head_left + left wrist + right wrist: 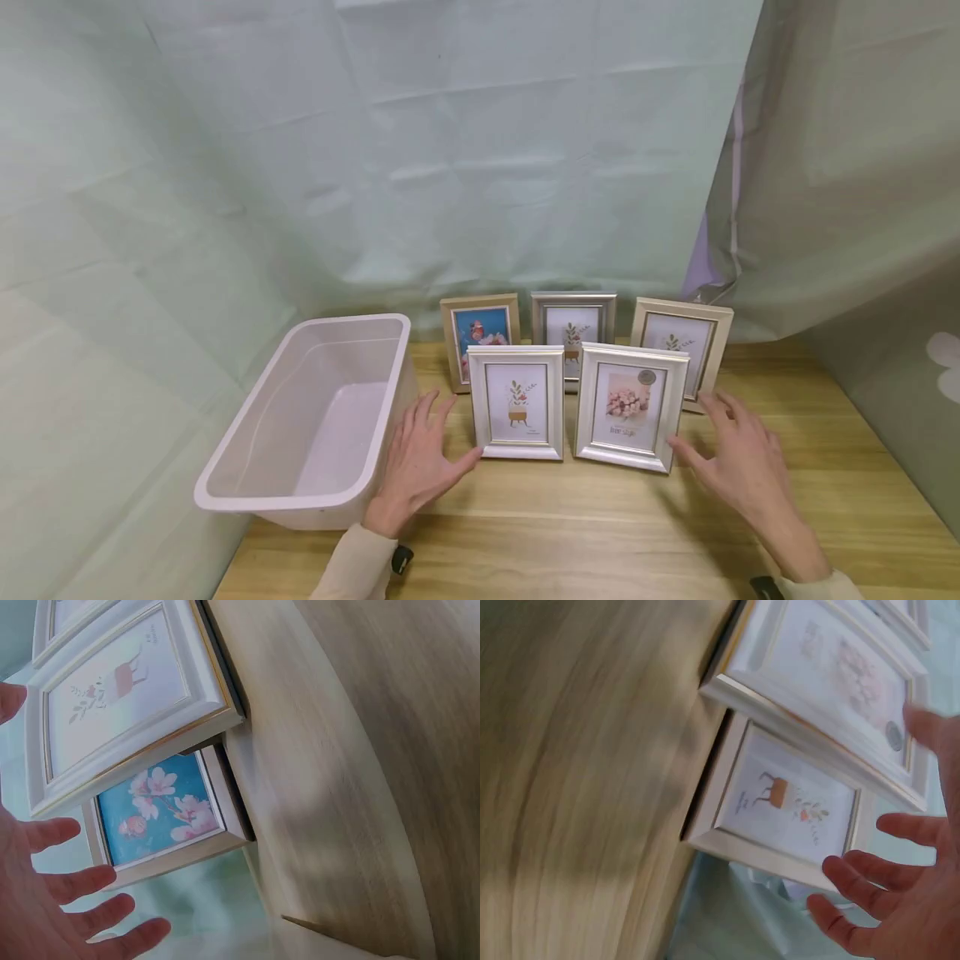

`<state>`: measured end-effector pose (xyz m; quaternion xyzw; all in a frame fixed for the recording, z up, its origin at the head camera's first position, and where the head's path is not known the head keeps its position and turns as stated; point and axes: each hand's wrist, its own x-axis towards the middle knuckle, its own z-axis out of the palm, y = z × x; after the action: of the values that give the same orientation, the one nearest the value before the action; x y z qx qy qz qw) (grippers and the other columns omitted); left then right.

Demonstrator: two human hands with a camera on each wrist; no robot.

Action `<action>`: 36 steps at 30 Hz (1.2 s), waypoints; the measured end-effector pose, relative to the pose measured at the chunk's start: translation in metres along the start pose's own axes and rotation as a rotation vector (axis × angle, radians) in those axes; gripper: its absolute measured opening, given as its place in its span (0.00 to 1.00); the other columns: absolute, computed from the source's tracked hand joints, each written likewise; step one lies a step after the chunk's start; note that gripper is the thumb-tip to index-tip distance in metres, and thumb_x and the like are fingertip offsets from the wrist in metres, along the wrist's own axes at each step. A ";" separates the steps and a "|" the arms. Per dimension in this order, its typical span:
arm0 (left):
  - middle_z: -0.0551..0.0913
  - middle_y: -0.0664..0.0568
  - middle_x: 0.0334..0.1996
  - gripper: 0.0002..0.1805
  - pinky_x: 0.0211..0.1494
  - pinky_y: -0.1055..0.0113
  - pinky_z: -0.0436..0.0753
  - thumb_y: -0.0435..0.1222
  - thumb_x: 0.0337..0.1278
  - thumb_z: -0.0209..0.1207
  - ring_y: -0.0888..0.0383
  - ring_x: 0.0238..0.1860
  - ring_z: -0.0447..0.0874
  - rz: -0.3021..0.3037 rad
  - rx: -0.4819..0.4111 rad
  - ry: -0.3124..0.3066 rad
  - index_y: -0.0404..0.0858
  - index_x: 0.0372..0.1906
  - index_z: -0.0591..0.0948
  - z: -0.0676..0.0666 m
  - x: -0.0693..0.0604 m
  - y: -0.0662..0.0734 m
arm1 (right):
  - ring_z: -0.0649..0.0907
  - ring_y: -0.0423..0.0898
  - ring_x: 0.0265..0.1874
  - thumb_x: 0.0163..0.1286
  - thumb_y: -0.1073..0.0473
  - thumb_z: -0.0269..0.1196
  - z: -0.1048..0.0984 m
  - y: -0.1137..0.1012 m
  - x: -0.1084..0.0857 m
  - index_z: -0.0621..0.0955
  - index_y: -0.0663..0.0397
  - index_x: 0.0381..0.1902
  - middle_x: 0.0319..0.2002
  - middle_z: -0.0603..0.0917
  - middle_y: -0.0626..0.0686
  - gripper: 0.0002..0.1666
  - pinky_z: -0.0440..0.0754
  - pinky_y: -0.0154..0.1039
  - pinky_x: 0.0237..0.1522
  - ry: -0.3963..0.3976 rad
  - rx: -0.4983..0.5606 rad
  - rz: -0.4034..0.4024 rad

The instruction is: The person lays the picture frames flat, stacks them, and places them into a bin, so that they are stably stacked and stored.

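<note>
Two silver-white picture frames stand in the front row: a left one with a potted-plant print (517, 404) and a right one with a pink-flower print (630, 408). Behind them are a tan frame with a blue floral picture (161, 802), a dark silver frame (573, 302) and a pale gold frame (780, 799), partly covered by the front pair. My left hand (422, 454) spreads its fingers beside the front-left frame, thumb close to its lower corner. Beside the front-right frame, my right hand (738, 458) has its fingers apart and its thumb near the frame's edge. Neither hand holds anything.
A white plastic bin (393, 400) stands left of my left hand, with nothing seen inside. The wooden table (555, 533) carries everything. Pale green cloth (480, 167) hangs behind and along the sides.
</note>
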<state>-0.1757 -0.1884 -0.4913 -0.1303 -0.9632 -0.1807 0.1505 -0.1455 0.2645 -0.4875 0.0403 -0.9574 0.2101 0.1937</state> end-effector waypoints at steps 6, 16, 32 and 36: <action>0.78 0.39 0.74 0.44 0.67 0.37 0.85 0.56 0.56 0.72 0.37 0.72 0.78 -0.040 -0.104 0.053 0.40 0.75 0.78 -0.004 -0.004 0.007 | 0.82 0.75 0.56 0.57 0.59 0.80 -0.002 -0.010 -0.001 0.82 0.65 0.66 0.62 0.82 0.75 0.39 0.80 0.78 0.54 0.205 0.112 -0.089; 0.93 0.45 0.49 0.23 0.54 0.52 0.91 0.38 0.57 0.74 0.48 0.50 0.91 0.024 -0.199 0.209 0.35 0.57 0.88 -0.001 -0.023 0.018 | 0.87 0.49 0.28 0.48 0.73 0.81 -0.006 -0.042 0.009 0.88 0.64 0.56 0.41 0.90 0.61 0.33 0.81 0.20 0.34 0.314 0.266 -0.235; 0.94 0.42 0.42 0.22 0.42 0.62 0.92 0.26 0.52 0.75 0.49 0.42 0.92 -0.004 -0.415 0.242 0.33 0.55 0.88 0.009 -0.046 0.022 | 0.92 0.51 0.36 0.64 0.69 0.77 0.006 -0.117 0.064 0.85 0.64 0.63 0.49 0.90 0.62 0.29 0.94 0.45 0.39 -0.001 0.420 -0.308; 0.94 0.43 0.42 0.22 0.42 0.63 0.93 0.27 0.53 0.75 0.50 0.42 0.92 -0.016 -0.418 0.237 0.34 0.55 0.88 0.009 -0.051 0.021 | 0.93 0.53 0.41 0.67 0.66 0.76 0.013 -0.129 0.076 0.83 0.62 0.67 0.56 0.88 0.62 0.30 0.94 0.50 0.45 -0.072 0.424 -0.275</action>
<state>-0.1247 -0.1758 -0.5099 -0.1287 -0.8816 -0.3912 0.2307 -0.1994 0.1422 -0.4187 0.2175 -0.8838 0.3763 0.1733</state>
